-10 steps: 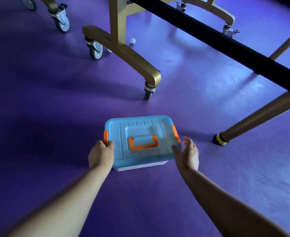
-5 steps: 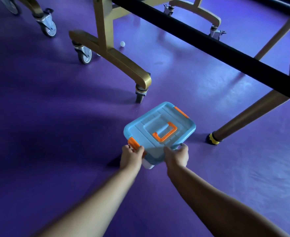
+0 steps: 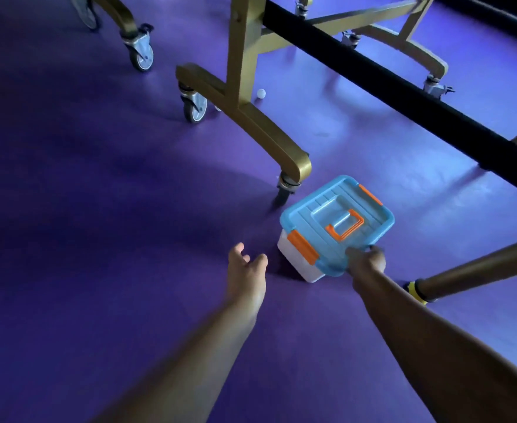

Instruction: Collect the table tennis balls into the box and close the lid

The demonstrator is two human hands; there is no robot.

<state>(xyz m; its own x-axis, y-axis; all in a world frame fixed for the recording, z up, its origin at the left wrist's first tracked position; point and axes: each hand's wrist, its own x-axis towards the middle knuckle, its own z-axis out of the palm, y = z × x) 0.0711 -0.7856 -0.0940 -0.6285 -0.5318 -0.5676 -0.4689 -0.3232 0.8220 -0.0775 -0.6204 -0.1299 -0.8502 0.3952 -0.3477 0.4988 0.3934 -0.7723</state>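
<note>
A white box [image 3: 298, 264] with a blue lid [image 3: 336, 221], orange side latches and an orange handle sits on the purple floor, turned at an angle, lid on. My right hand [image 3: 368, 261] grips the lid's near corner. To the left of the box, my left hand [image 3: 246, 267] hovers off it with fingers spread, holding nothing. One white table tennis ball [image 3: 261, 93] lies on the floor far back, behind the gold table leg. A second white spot [image 3: 218, 108] shows beside the caster; I cannot tell what it is.
A gold table-tennis table frame [image 3: 251, 117] with casters [image 3: 194, 109] stands just behind the box. A black bar [image 3: 403, 96] crosses overhead at the right. A dark leg with a yellow foot [image 3: 417, 290] rests right of my right arm. Purple floor [image 3: 83, 239] stretches to the left.
My left hand has let go of the box and moved left. The box has turned and slid toward the gold leg, with only my right hand on it. The view has shifted.
</note>
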